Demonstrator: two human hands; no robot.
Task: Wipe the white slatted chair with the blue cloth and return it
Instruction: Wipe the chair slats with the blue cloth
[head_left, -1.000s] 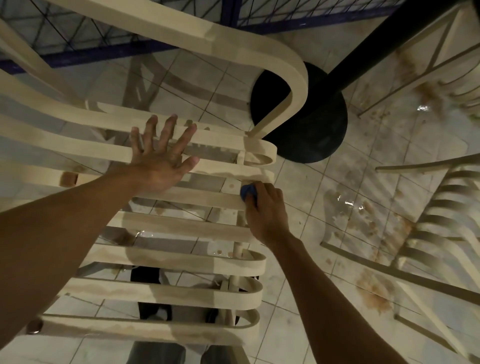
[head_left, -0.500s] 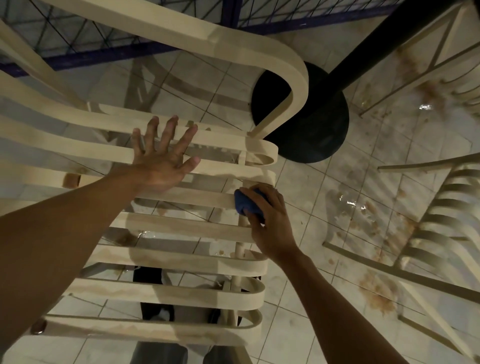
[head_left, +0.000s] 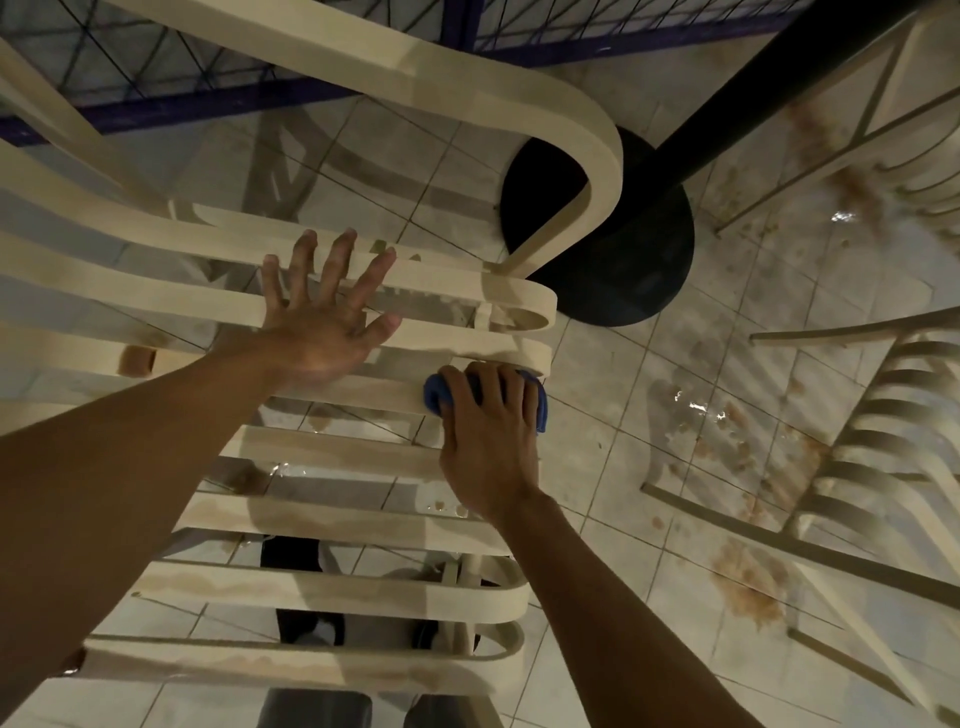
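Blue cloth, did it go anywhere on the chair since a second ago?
The right hand slid the bunched blue cloth a little leftward along the same slat of the white slatted chair, and its fingers now lie spread over it. The left hand stayed flat on the upper slats; the chair did not move.

The white slatted chair (head_left: 337, 452) looks like moulded plastic, smooth and matt, its slats streaked with dull brownish film. The blue cloth (head_left: 432, 397) is soft, matt fabric. The floor tiles (head_left: 597, 374) are glazed and glossy, with glinting wet patches and brown grime. The black round base (head_left: 639, 260) and pole (head_left: 753, 88) look matt.
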